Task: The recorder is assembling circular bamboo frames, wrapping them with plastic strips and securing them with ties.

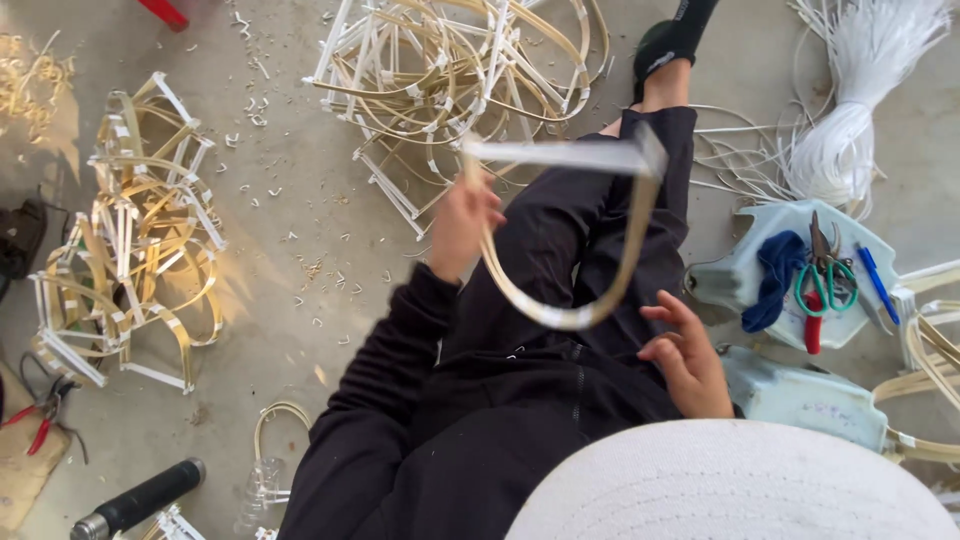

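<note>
My left hand (463, 225) grips one end of a D-shaped frame (575, 317). The frame is a curved tan cane strip closed by a straight bar wrapped in white tape, and it is blurred with motion. I hold it up over my lap and my black trousers (560, 250). My right hand (688, 355) hovers with fingers apart just right of the strip's lower curve, holding nothing. The white brim of my hat (730, 485) covers the bottom right.
Similar cane frames lie in one pile at the top centre (450, 70) and another at the left (130, 230). A pale blue stool (730, 275) carries green-handled shears (825, 272), a blue cloth (775, 275) and a blue pen (878, 283). A white strip bundle (850, 120) lies at top right; red pliers (40, 428) at left.
</note>
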